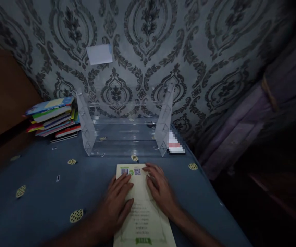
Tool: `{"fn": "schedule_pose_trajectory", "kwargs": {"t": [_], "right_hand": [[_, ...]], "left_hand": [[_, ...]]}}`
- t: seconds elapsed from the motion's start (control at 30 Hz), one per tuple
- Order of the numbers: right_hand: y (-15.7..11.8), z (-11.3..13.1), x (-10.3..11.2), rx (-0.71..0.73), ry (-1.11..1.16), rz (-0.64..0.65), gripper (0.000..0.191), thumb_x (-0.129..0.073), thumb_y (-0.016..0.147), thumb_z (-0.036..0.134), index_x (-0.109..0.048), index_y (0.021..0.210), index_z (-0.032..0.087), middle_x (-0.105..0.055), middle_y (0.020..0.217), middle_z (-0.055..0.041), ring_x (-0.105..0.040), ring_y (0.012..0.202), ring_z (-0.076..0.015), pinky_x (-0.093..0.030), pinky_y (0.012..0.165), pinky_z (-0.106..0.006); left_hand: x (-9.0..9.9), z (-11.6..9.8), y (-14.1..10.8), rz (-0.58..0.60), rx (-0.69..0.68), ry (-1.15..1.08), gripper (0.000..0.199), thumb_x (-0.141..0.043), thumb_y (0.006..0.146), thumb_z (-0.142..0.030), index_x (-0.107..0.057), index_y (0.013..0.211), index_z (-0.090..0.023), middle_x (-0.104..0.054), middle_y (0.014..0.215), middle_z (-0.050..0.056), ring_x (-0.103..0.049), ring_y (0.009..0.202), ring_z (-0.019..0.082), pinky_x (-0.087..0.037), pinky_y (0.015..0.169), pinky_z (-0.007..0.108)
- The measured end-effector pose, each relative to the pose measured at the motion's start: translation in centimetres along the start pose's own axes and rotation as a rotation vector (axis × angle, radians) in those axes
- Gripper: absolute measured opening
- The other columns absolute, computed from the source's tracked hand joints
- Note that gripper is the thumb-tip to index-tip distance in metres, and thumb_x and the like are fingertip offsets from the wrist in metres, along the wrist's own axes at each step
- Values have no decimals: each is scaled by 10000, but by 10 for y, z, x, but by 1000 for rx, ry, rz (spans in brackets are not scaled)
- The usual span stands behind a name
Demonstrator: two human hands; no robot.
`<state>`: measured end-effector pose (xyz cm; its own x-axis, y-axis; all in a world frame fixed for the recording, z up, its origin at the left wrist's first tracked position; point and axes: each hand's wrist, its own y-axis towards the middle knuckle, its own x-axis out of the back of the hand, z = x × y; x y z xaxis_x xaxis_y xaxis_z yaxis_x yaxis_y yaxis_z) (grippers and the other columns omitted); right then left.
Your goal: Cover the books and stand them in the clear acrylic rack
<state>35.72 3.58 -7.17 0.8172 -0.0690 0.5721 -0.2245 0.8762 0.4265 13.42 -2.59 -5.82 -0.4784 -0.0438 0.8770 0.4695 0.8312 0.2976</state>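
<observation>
A pale green-and-cream book [140, 192] lies on the blue tablecloth in front of me, a barcode and a square code printed along its far edge. My left hand [117, 202] rests on its left side, the fingers stretched over the cover and the thumb apart. On the right edge lies my right hand [160, 190], fingers extended, with the fingertips near the far corner. Both hands touch the book without gripping it. Beyond it stands a clear plastic tiered rack [124, 137], with no books on its shelves.
A stack of colourful books [54, 118] stands left of the rack. A blurred-out white item [175, 143] lies by the rack's right side. Behind is a patterned wall with a white card [99, 54]. A purple curtain [237, 127] hangs beyond the table's right edge.
</observation>
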Motion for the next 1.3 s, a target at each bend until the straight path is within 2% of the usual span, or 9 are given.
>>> {"fn": "schedule_pose_trajectory", "kwargs": {"t": [0.17, 0.33, 0.5, 0.73, 0.93, 1.13, 1.3], "right_hand": [[-4, -1, -2, 31, -179, 22, 303, -433, 925, 191, -634, 1148, 230, -576, 1355, -132, -514, 1296, -309, -445, 1064, -528], [2, 5, 3, 27, -286, 43, 316, -448, 925, 217, -634, 1178, 191, -616, 1301, -146, -586, 1207, -293, -479, 1031, -491], [4, 6, 12, 60, -286, 81, 307, -472, 915, 226, -636, 1171, 179, -642, 1292, -141, -615, 1195, -268, -491, 1021, -452], [3, 1, 12, 46, -249, 57, 317, -474, 933, 275, -646, 1183, 181, -639, 1323, -155, -620, 1219, -270, -488, 1032, -460], [3, 6, 14, 58, -229, 35, 290, -480, 917, 234, -661, 1139, 192, -669, 1276, -144, -630, 1197, -268, -492, 1024, -465], [1, 11, 15, 94, -275, 53, 309, -479, 902, 164, -648, 1159, 184, -667, 1281, -134, -613, 1223, -248, -492, 1030, -422], [1, 23, 16, 73, -424, 68, 303, -471, 908, 121, -663, 1139, 168, -661, 1263, -146, -574, 1250, -280, -447, 1061, -472]], "left_hand": [[-4, -3, 3, 4, 35, 16, 403, -396, 1014, -331, -538, 1370, -206, -449, 1538, 106, -352, 1464, 263, -321, 1201, 525], [-6, -6, 9, -7, 92, 90, 407, -426, 993, -319, -528, 1365, -190, -380, 1578, 129, -258, 1500, 306, -291, 1188, 588], [-4, -14, 13, 61, 115, 124, 466, -441, 984, -305, -496, 1421, -152, -321, 1600, 168, -177, 1515, 356, -223, 1204, 611], [0, -3, 17, 49, 81, 153, 507, -423, 987, -346, -476, 1456, -163, -333, 1591, 170, -219, 1501, 371, -248, 1183, 636], [7, 8, 23, 82, 165, 208, 552, -383, 991, -352, -433, 1482, -105, -319, 1590, 186, -246, 1498, 332, -275, 1186, 571], [-4, 13, 20, 41, 159, 219, 538, -387, 986, -372, -466, 1464, -139, -350, 1579, 169, -286, 1488, 315, -296, 1170, 564], [-9, 18, 20, 35, 139, 270, 529, -382, 994, -382, -481, 1455, -142, -373, 1572, 161, -300, 1484, 303, -304, 1176, 538]]}}
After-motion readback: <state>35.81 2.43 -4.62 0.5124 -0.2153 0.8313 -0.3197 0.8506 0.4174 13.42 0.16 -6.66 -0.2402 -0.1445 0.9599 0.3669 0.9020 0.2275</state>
